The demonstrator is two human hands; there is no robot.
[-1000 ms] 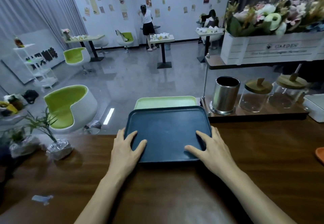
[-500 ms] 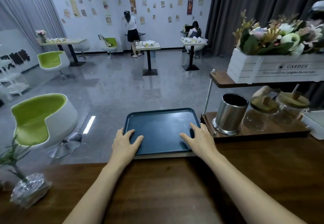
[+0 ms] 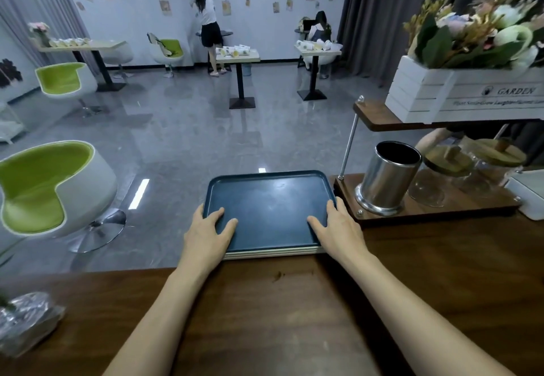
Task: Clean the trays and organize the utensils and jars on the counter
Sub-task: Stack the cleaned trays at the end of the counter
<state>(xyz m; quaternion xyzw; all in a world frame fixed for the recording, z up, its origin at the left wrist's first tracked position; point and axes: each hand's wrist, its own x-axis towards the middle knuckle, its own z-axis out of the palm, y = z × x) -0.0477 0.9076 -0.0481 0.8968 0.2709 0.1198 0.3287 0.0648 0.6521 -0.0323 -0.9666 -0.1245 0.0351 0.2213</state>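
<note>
Blue tray (image 3: 270, 208) pushed forward onto pale stack (image 3: 270, 253), left hand (image 3: 206, 231), right hand (image 3: 338, 228) spread flat on near corners

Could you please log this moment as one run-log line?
left hand rests on dark tray | right hand rests on its near right corner | tray tops stack at counter edge
</note>
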